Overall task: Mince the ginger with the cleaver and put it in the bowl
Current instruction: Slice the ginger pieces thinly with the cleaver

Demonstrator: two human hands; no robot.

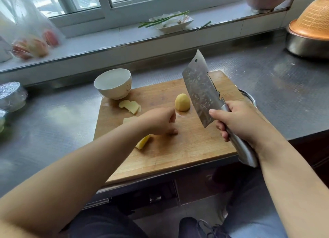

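A wooden cutting board (187,148) lies on the steel counter. On it are a peeled ginger chunk (182,102), a pile of ginger slices (130,107) near the white bowl (113,83), one flat slice (128,120) and a wedge (142,142) partly hidden under my left wrist. My right hand (238,120) grips the steel handle of the cleaver (199,90), blade raised above the board and tilted up to the left. My left hand (160,121) hovers low over the board's middle with curled fingers touching the wood; I cannot make out anything held in it.
The bowl stands at the board's far left corner. A steel basin (306,45) with an orange colander sits at the far right. A plate with green onions (172,21) lies on the sill. Bagged apples (33,43) and foil-wrapped items (11,96) are at the left.
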